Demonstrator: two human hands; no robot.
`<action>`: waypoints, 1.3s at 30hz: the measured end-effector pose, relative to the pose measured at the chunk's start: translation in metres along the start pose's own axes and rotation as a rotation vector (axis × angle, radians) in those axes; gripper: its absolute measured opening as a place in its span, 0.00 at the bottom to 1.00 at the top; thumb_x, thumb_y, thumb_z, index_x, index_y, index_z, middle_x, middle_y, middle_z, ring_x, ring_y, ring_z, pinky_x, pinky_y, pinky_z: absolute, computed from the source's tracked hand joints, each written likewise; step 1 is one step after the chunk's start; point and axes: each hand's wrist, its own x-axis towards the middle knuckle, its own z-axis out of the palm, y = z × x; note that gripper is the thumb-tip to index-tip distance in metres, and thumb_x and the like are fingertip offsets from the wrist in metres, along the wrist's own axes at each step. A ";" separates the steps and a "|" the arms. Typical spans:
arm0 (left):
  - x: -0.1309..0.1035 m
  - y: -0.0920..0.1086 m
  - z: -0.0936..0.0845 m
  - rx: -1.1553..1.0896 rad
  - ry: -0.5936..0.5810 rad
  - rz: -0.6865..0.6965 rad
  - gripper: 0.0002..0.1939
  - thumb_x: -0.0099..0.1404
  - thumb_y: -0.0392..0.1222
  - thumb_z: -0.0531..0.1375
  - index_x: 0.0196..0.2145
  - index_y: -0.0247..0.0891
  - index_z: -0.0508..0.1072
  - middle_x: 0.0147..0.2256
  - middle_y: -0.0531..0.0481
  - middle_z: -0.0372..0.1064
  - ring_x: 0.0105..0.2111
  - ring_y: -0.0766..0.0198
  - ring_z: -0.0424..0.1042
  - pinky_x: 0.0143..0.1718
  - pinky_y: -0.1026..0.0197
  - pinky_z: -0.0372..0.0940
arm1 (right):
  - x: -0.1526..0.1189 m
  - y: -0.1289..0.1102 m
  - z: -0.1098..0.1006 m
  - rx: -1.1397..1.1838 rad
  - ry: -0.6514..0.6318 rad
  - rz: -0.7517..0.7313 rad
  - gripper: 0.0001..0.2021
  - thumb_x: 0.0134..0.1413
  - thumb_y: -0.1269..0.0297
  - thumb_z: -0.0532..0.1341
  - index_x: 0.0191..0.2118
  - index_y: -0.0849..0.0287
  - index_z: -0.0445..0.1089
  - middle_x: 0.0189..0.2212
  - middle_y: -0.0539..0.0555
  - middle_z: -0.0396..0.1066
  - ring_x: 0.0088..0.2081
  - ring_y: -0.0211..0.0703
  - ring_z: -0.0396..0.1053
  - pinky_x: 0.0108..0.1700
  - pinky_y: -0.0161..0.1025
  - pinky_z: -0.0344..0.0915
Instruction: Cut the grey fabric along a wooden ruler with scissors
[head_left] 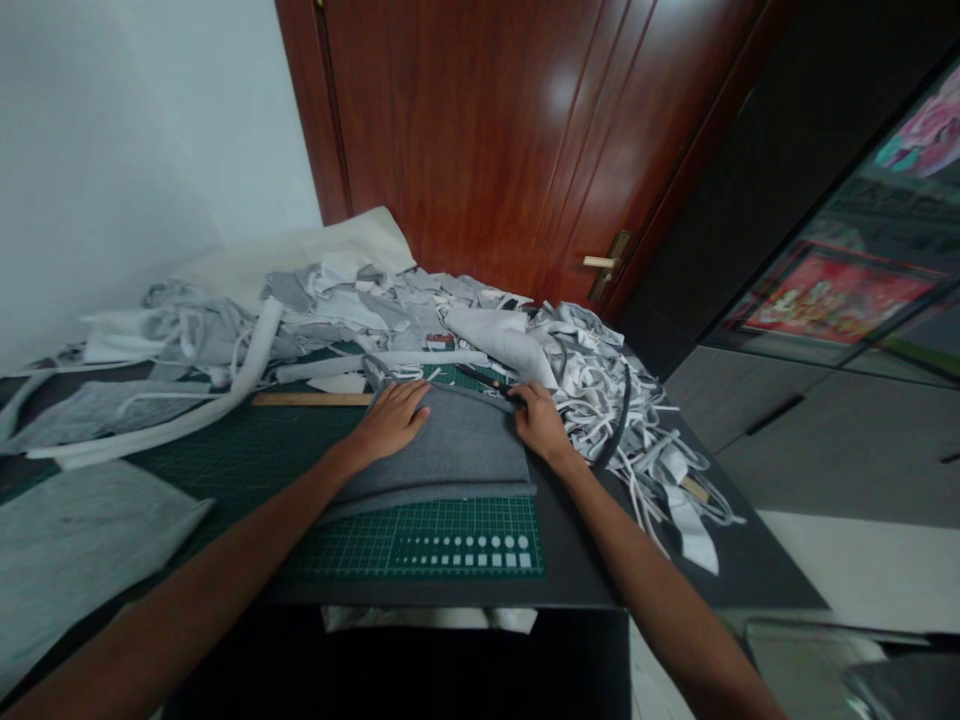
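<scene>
A folded piece of dark grey fabric [457, 440] lies on the green cutting mat [352, 545]. My left hand [391, 418] rests flat on the fabric's upper left part, fingers stretched out and holding nothing. At the fabric's upper right corner, my right hand [538, 420] has its fingers closed on the handles of dark scissors [491, 383]. The scissor blades point left, just beyond the fabric's far edge. A wooden ruler [315, 399] lies to the left of my left hand, partly among scraps.
Grey and white fabric scraps [337, 310] are heaped along the back of the table. Tangled strips [600, 390] pile up to the right. A light grey cloth [82, 550] lies at the left. Behind stand a wooden door [465, 140] and a cabinet [832, 420].
</scene>
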 end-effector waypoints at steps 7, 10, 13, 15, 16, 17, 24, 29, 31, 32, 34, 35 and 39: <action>0.001 -0.008 -0.004 -0.050 0.058 0.031 0.28 0.76 0.48 0.50 0.67 0.34 0.67 0.67 0.36 0.66 0.68 0.47 0.63 0.71 0.40 0.56 | -0.003 -0.040 -0.006 0.190 -0.151 -0.311 0.24 0.50 0.79 0.58 0.51 0.55 0.76 0.57 0.59 0.71 0.62 0.55 0.66 0.68 0.57 0.60; 0.001 -0.021 -0.015 -0.019 0.090 -0.019 0.24 0.74 0.45 0.51 0.62 0.40 0.73 0.61 0.40 0.73 0.64 0.46 0.67 0.70 0.35 0.53 | -0.006 -0.050 -0.005 0.157 -0.301 -0.334 0.18 0.58 0.76 0.60 0.51 0.56 0.78 0.60 0.59 0.69 0.62 0.55 0.66 0.67 0.57 0.60; -0.001 -0.035 -0.024 0.031 0.104 -0.133 0.20 0.72 0.43 0.52 0.55 0.46 0.79 0.57 0.44 0.78 0.62 0.44 0.68 0.69 0.28 0.47 | -0.008 -0.052 -0.004 0.077 -0.313 -0.273 0.13 0.70 0.66 0.60 0.53 0.56 0.79 0.63 0.60 0.68 0.64 0.56 0.64 0.67 0.58 0.60; -0.003 -0.041 -0.027 0.044 0.109 -0.178 0.19 0.72 0.43 0.53 0.53 0.48 0.80 0.57 0.45 0.77 0.62 0.43 0.68 0.68 0.29 0.48 | -0.009 -0.049 -0.002 -0.004 -0.258 -0.210 0.12 0.71 0.61 0.61 0.53 0.55 0.78 0.64 0.62 0.67 0.65 0.59 0.63 0.67 0.60 0.60; -0.003 -0.043 -0.028 0.050 0.115 -0.193 0.19 0.71 0.43 0.53 0.53 0.48 0.80 0.58 0.45 0.77 0.62 0.42 0.68 0.68 0.30 0.50 | -0.009 -0.047 -0.002 -0.047 -0.229 -0.179 0.13 0.69 0.60 0.63 0.54 0.56 0.78 0.64 0.63 0.66 0.66 0.61 0.62 0.67 0.61 0.60; -0.004 -0.044 -0.028 0.056 0.121 -0.204 0.19 0.71 0.44 0.54 0.53 0.47 0.81 0.58 0.44 0.76 0.62 0.42 0.68 0.67 0.31 0.51 | -0.008 -0.043 -0.001 -0.085 -0.202 -0.149 0.13 0.68 0.62 0.64 0.54 0.56 0.78 0.65 0.64 0.65 0.66 0.63 0.61 0.66 0.63 0.61; -0.005 -0.034 -0.025 0.072 0.176 -0.147 0.22 0.69 0.39 0.52 0.54 0.46 0.81 0.58 0.42 0.74 0.61 0.42 0.65 0.66 0.32 0.53 | 0.000 -0.004 -0.003 -0.076 -0.028 0.004 0.16 0.73 0.65 0.53 0.51 0.59 0.78 0.52 0.65 0.74 0.55 0.58 0.70 0.62 0.57 0.66; -0.002 -0.020 -0.029 0.008 0.104 0.044 0.26 0.67 0.32 0.51 0.54 0.45 0.81 0.56 0.42 0.75 0.60 0.45 0.66 0.65 0.35 0.56 | 0.003 0.017 -0.002 -0.062 -0.002 -0.001 0.20 0.69 0.73 0.50 0.56 0.63 0.75 0.55 0.65 0.75 0.57 0.58 0.69 0.65 0.58 0.64; -0.002 -0.012 -0.030 -0.050 0.050 0.155 0.27 0.68 0.32 0.51 0.57 0.46 0.80 0.56 0.43 0.75 0.59 0.47 0.66 0.64 0.38 0.59 | 0.003 0.017 0.001 -0.060 0.004 -0.002 0.19 0.67 0.74 0.52 0.55 0.62 0.75 0.56 0.65 0.75 0.58 0.58 0.69 0.65 0.59 0.63; -0.002 -0.008 -0.030 -0.079 0.026 0.208 0.26 0.69 0.32 0.51 0.58 0.46 0.80 0.57 0.43 0.74 0.60 0.48 0.66 0.65 0.39 0.60 | 0.003 0.016 0.001 -0.057 0.008 -0.005 0.18 0.66 0.74 0.53 0.55 0.62 0.76 0.55 0.65 0.75 0.57 0.58 0.69 0.64 0.59 0.64; -0.003 0.001 -0.030 -0.134 -0.021 0.298 0.26 0.71 0.32 0.51 0.59 0.47 0.78 0.60 0.44 0.73 0.63 0.49 0.64 0.66 0.41 0.59 | 0.003 0.012 0.001 -0.043 0.010 -0.023 0.17 0.64 0.74 0.54 0.52 0.61 0.76 0.54 0.64 0.75 0.57 0.57 0.70 0.64 0.57 0.65; -0.004 0.005 -0.029 -0.159 -0.048 0.335 0.26 0.71 0.32 0.50 0.60 0.47 0.78 0.61 0.45 0.72 0.64 0.50 0.63 0.67 0.41 0.59 | 0.004 0.009 0.000 -0.028 0.009 -0.042 0.16 0.65 0.73 0.55 0.51 0.60 0.77 0.52 0.63 0.76 0.56 0.56 0.70 0.63 0.56 0.66; -0.009 0.019 -0.031 -0.229 -0.131 0.419 0.28 0.71 0.31 0.51 0.61 0.50 0.76 0.65 0.48 0.70 0.66 0.52 0.63 0.69 0.43 0.58 | 0.005 0.004 -0.004 0.004 0.016 -0.103 0.15 0.69 0.69 0.55 0.51 0.58 0.77 0.50 0.62 0.76 0.54 0.56 0.70 0.62 0.55 0.67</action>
